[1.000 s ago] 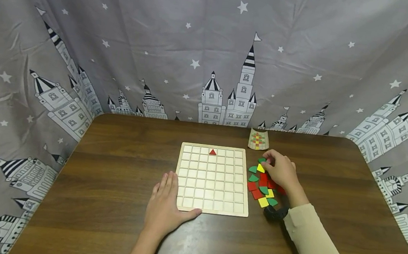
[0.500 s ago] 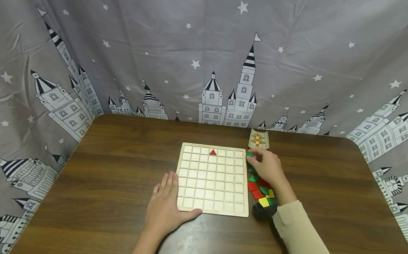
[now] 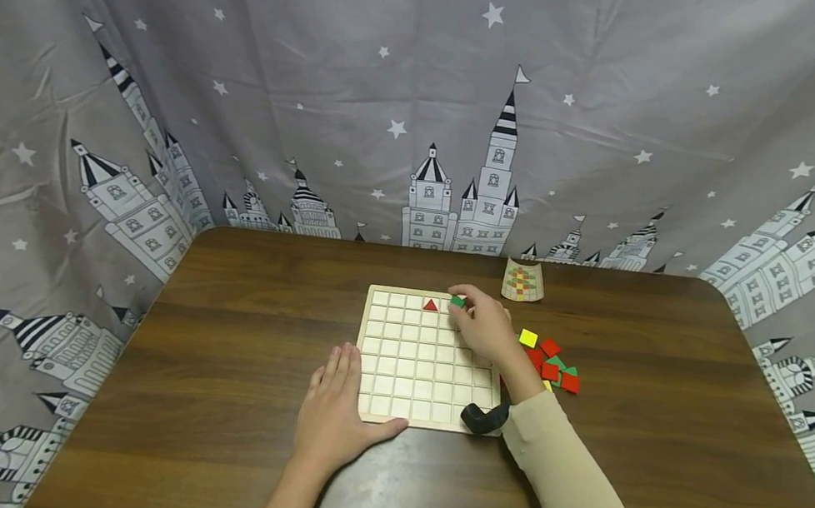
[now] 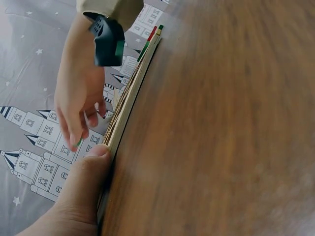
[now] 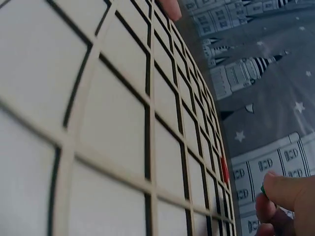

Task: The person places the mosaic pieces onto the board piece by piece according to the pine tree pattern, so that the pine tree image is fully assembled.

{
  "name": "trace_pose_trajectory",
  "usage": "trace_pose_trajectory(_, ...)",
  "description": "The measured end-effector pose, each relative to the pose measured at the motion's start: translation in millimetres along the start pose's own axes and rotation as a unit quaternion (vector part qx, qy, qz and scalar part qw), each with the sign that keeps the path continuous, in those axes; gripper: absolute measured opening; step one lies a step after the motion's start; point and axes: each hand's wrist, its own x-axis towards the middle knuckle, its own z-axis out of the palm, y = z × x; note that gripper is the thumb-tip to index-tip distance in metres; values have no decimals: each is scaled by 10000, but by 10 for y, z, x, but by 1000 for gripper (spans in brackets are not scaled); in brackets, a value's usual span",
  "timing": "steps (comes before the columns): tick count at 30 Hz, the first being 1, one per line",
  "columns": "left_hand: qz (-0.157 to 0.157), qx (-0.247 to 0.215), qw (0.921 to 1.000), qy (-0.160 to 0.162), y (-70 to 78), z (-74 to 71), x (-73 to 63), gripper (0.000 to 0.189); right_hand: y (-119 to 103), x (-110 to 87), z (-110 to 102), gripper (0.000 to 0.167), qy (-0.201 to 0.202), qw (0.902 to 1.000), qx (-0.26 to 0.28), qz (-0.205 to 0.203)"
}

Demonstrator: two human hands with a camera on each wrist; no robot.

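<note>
A wooden grid board point(image 3: 406, 363) lies on the table, with a red triangle tile point(image 3: 431, 305) in its back row. My right hand point(image 3: 485, 327) pinches a small green tile point(image 3: 457, 301) between thumb and fingers, over the back row to the right of the triangle. In the right wrist view only a sliver of that green tile point(image 5: 263, 190) shows at the fingertips. My left hand point(image 3: 334, 401) rests with straight fingers along the board's left edge, its thumb on the front edge. The left wrist view shows that thumb point(image 4: 91, 169) against the board's side.
Loose red, yellow and green tiles point(image 3: 549, 372) lie in a pile right of the board, partly hidden by my right forearm. Behind them a curled pattern card point(image 3: 522, 282) stands near the table's back edge. A grey castle-print curtain point(image 3: 365, 98) hangs behind the table point(image 3: 228, 368).
My right hand has picked the green tile from the pile and carried it left, over the board's back row. The left hand stays on the board; the view has shifted slightly.
</note>
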Motion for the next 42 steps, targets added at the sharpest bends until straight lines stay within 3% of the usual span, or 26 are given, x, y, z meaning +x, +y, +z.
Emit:
trace_pose_trajectory(8,-3,-28,10000,14,-2,2,-7,132,-145,22,229,38,141,9998,-38,-120)
trace_pose_trajectory(17,4,-34,10000,14,6,2,-5,132,-235,52,425,33,517,9937,-820,-568)
trace_pose_trajectory(28,42,-3,10000,50,-7,18,10,133,-250,69,478,31,601,9875,-1280,-702)
trace_pose_trajectory(42,45,37,10000,53,1,9,15,134,-245,54,503,25,464,9882,-1283,-696)
